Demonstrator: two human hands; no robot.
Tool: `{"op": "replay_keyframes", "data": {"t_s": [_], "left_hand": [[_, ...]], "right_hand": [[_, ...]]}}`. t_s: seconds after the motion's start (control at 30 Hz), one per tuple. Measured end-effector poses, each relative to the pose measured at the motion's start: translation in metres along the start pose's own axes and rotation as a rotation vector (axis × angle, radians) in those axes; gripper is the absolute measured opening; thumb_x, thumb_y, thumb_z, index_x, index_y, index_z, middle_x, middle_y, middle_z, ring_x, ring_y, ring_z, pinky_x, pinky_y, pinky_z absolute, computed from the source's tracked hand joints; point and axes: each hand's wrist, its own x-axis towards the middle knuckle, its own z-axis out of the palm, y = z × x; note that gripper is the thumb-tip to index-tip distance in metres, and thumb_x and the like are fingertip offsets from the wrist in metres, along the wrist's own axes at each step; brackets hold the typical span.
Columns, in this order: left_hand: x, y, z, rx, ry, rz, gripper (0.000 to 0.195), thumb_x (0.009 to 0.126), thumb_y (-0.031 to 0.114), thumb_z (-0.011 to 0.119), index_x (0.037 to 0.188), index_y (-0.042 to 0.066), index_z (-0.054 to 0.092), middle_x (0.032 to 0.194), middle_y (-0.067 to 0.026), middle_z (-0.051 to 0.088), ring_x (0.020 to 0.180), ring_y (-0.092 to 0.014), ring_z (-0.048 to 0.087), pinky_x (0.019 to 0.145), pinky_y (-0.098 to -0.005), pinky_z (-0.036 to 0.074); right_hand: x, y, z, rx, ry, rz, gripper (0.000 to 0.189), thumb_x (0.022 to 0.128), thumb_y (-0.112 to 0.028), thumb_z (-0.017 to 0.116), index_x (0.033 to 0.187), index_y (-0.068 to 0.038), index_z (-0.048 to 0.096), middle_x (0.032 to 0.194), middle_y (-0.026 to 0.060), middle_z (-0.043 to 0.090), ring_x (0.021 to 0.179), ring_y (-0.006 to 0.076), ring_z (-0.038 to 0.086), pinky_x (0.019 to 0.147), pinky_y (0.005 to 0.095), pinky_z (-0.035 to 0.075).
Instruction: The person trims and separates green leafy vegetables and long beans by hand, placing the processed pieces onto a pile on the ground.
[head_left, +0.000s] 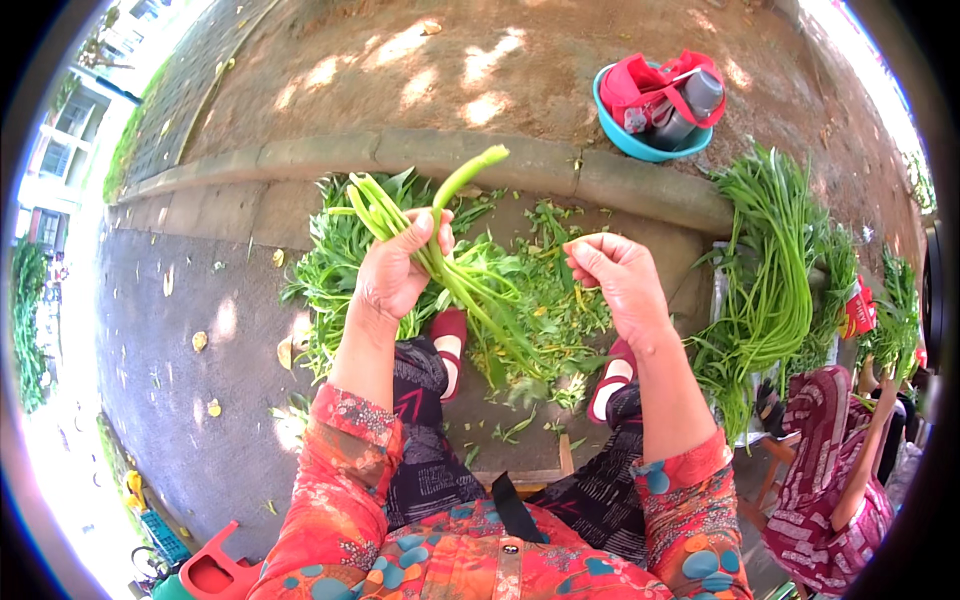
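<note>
My left hand (401, 266) grips a small bunch of leafy green stems (379, 210), which look like water spinach. One thicker stem sticks up above the thumb, while the thinner leafy ends hang down to the right. Apart from the bunch, to its right, my right hand (622, 281) has thumb and fingers pinched together; I can make out nothing held in them. Below the left hand lies a heap of leafy greens (330, 262). Plucked leaves and bits of stem (555, 315) litter the ground between my feet.
Beyond the stone kerb (480, 154), a blue basin (626, 139) holds a red bag (634, 86) and a grey bottle (701, 97). Long-stemmed greens (772, 285) are piled at the right. Another person in a patterned maroon garment (817, 480) sits close by. A red plastic object (217, 570) stands lower left.
</note>
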Motion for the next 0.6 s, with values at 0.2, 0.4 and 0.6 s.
{"op": "replay_keyframes", "data": {"t_s": [0.2,0.4,0.6], "left_hand": [[-0.007,-0.006,0.019,0.389,-0.013,-0.038,0.031,0.085,0.018,0.066,0.109,-0.002,0.063,0.084,-0.0025,0.062,0.078,-0.011,0.055,0.072,-0.0243,0.044],[-0.011,-0.018,0.028,0.63,-0.09,0.087,0.023,0.085,0.014,0.065,0.102,-0.001,0.064,0.089,-0.0067,0.064,0.082,-0.015,0.059,0.075,-0.0293,0.048],[-0.008,-0.025,0.026,0.828,-0.188,0.274,0.015,0.083,0.004,0.065,0.098,0.002,0.065,0.089,-0.0079,0.064,0.083,-0.017,0.06,0.074,-0.0301,0.049]], "right_hand": [[-0.003,-0.006,-0.002,0.132,-0.042,0.036,0.02,0.085,-0.016,0.065,0.099,-0.002,0.068,0.081,0.0018,0.066,0.068,0.0062,0.056,0.065,0.0204,0.044],[-0.001,-0.006,-0.009,0.182,-0.047,0.04,0.022,0.085,-0.019,0.067,0.098,-0.002,0.068,0.081,0.0021,0.066,0.067,0.0067,0.056,0.065,0.0214,0.045],[-0.002,-0.009,-0.018,0.254,-0.069,0.029,0.022,0.085,-0.02,0.067,0.097,-0.002,0.068,0.081,0.003,0.067,0.067,0.0069,0.057,0.065,0.0219,0.046]]}}
